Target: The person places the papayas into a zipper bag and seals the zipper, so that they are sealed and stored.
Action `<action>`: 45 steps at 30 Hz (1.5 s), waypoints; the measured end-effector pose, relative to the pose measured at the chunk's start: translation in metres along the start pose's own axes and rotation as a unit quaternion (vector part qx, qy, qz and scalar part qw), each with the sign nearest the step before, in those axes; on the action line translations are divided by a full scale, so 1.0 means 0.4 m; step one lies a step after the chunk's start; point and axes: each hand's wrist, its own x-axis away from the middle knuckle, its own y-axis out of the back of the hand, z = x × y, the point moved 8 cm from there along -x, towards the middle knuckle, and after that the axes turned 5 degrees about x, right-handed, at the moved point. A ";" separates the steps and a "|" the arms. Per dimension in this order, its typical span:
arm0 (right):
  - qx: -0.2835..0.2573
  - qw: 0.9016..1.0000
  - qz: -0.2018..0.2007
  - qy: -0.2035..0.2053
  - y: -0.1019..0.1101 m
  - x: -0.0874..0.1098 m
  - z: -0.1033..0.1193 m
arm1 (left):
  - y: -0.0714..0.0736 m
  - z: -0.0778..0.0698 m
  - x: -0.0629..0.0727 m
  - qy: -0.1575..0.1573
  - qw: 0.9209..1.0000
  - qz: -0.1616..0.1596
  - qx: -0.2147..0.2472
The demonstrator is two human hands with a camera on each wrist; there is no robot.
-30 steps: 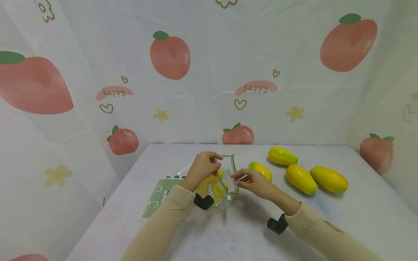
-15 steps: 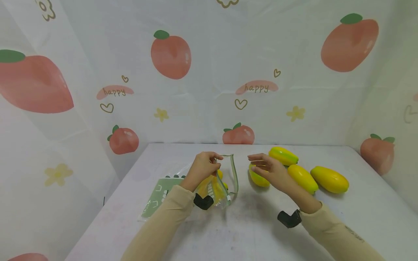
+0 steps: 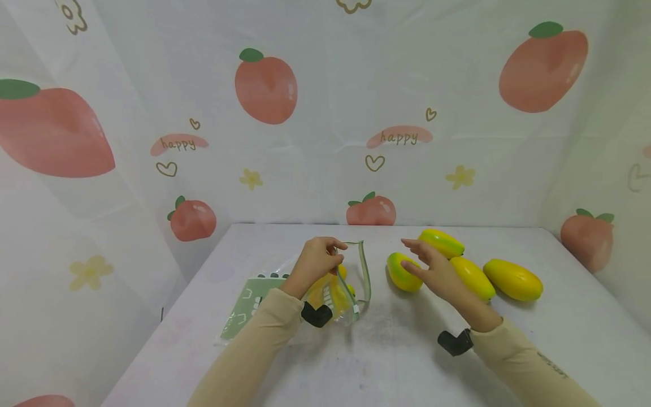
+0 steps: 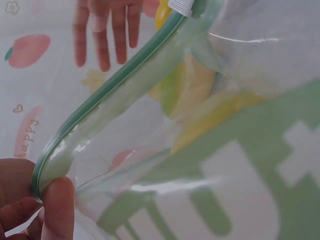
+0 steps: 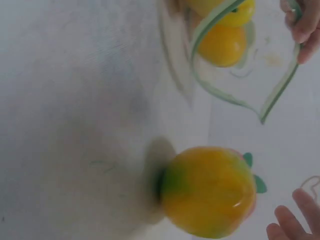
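My left hand (image 3: 316, 264) pinches the green zip edge of a clear zip bag (image 3: 366, 277); the left wrist view shows thumb and fingers on that zip strip (image 4: 95, 102). The bag's mouth gapes toward the right, its white slider (image 3: 356, 308) low at the near corner. Yellow fruits (image 5: 222, 45) lie inside the bag, partly hidden by its print and my left hand. My right hand (image 3: 437, 274), fingers extended and holding nothing, hovers beside a yellow-green, mango-like fruit (image 3: 400, 276) on the table. In the right wrist view this fruit (image 5: 210, 192) sits apart from the fingers.
Three more yellow-green fruits lie at the right: one at the back (image 3: 441, 243), one behind my right wrist (image 3: 473, 277) and one farther right (image 3: 513, 280). A flat green-printed plastic bag (image 3: 244, 311) lies left on the white table (image 3: 356, 367). A printed curtain (image 3: 325, 85) stands behind.
My right hand has moved away from the bag's mouth, rightward to beside the nearest loose fruit, its fingers straightening. My left hand and the bag have stayed in place.
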 end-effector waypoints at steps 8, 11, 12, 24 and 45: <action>0.046 0.998 0.030 -0.032 -0.037 -0.015 -0.063 | -0.001 0.004 -0.002 0.001 1.000 -0.002 0.002; 0.055 0.997 0.040 -0.047 -0.050 -0.023 -0.085 | -0.002 0.005 -0.002 0.002 1.000 -0.002 0.002; 0.059 0.996 0.042 -0.053 -0.054 -0.024 -0.090 | -0.002 0.005 -0.002 0.003 1.000 -0.003 0.002; 0.069 0.993 0.050 -0.082 -0.076 -0.024 -0.113 | -0.003 0.006 0.003 0.006 1.000 -0.003 -0.002; 0.082 0.990 0.056 -0.098 -0.070 -0.028 -0.118 | -0.001 0.003 0.004 -0.001 1.000 0.000 -0.009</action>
